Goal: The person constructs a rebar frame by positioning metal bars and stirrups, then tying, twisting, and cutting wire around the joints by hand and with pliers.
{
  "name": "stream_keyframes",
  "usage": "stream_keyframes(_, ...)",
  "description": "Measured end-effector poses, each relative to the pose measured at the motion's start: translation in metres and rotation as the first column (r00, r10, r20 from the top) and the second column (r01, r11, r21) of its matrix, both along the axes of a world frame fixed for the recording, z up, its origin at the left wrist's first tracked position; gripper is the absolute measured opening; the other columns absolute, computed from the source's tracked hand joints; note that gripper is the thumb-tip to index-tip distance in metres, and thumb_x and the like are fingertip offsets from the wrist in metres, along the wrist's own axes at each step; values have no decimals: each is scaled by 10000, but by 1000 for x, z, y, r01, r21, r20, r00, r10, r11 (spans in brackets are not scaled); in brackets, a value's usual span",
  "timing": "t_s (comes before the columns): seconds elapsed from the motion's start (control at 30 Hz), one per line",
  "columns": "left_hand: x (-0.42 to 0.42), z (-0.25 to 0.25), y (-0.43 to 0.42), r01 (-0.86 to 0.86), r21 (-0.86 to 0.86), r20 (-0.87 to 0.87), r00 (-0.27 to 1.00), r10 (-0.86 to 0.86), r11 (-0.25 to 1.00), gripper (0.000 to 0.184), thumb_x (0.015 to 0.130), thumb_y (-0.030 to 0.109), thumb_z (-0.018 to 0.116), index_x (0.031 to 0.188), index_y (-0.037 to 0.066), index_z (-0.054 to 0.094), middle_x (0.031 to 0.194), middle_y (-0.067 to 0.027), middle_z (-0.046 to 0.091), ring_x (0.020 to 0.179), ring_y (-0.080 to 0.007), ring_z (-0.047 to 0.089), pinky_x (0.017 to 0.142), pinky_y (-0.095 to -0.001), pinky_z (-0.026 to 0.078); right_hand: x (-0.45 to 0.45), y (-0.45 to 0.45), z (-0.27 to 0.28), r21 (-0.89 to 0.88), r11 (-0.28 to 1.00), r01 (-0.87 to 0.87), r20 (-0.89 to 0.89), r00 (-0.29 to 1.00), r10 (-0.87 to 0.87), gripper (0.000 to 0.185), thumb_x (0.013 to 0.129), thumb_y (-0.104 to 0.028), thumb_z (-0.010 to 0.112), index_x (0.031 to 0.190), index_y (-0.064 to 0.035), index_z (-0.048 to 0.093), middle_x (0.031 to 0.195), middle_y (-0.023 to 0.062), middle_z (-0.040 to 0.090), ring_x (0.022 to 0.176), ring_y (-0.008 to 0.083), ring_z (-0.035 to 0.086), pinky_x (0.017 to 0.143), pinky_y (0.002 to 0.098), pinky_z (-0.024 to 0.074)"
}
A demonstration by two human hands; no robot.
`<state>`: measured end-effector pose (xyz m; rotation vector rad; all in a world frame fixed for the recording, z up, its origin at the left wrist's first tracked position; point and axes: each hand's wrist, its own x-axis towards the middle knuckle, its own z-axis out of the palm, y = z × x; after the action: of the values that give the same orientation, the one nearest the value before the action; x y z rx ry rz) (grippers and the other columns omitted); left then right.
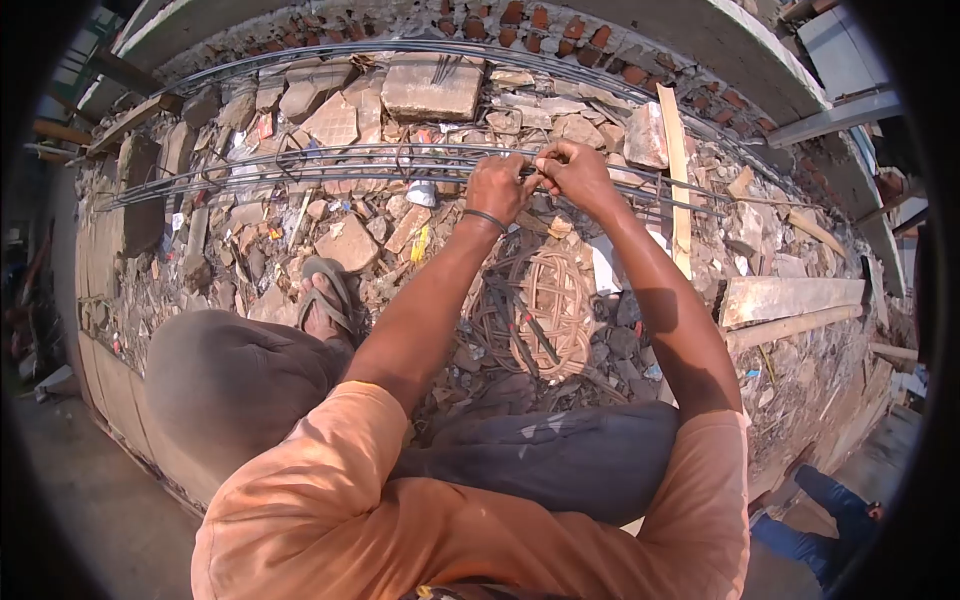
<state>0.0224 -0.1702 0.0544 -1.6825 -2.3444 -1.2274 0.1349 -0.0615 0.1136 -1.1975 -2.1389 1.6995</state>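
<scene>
My left hand (497, 187), with a dark band at its wrist, is closed at the long steel rebars (350, 170) that run across the rubble. Beside it my right hand (580, 174) is closed in a pinch, its fingertips nearly meeting those of the left. Whatever lies between the fingers is too small to make out. Thin cross pieces of bent steel sit around the bars. Below my hands lies a woven cane basket (555, 300), with a dark-handled tool (535, 335) resting on it.
Broken bricks and concrete chunks (432, 88) cover the ground. A wooden strip (675, 180) stands right of my hands. More rebars (400, 45) lie along the brick wall at the back. Planks (790, 300) lie at right. Another person's blue-clad legs (825, 525) show at lower right.
</scene>
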Motion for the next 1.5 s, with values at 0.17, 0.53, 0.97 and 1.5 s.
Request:
stream_keyframes(0.17, 1, 13, 1, 47, -77, 3, 999, -46, 996, 262, 745, 248, 772, 908, 78, 658, 792, -132, 689, 767, -333, 657, 672, -413, 517, 3, 6, -3, 274, 961, -46, 37, 999, 38, 200, 785, -154, 642, 883, 18, 673, 789, 197, 680, 755, 272, 682, 692, 371, 527)
stream_keyframes(0.53, -36, 37, 8, 414, -219, 547, 802, -240, 884, 355, 850, 139, 672, 1176, 35, 579, 1000, -131, 691, 968, -217, 660, 834, -340, 508, -8, 6, 44, 481, 756, -444, 506, 845, 174, 240, 767, -120, 589, 932, 8, 707, 998, 230, 673, 977, 357, 652, 837, 426, 520)
stream_keyframes(0.97, -24, 57, 26, 197, -358, 586, 808, 55, 913, 332, 855, 306, 712, 957, -7, 672, 924, -120, 683, 839, -178, 627, 766, -318, 490, -8, 53, 18, 352, 793, -497, 519, 809, 276, 272, 766, -130, 565, 939, 43, 684, 988, 252, 662, 937, 377, 650, 818, 443, 508)
stream_keyframes(1.5, -19, 51, 4, 579, -218, -454, 652, -607, 785, 143, 827, 222, 687, 787, 98, 626, 725, -34, 578, 744, -215, 558, 753, -357, 451, 21, 69, 62, 771, 597, 220, 70, 903, -424, 254, 822, -197, 564, 970, -9, 651, 971, 211, 676, 944, 373, 649, 844, 458, 499)
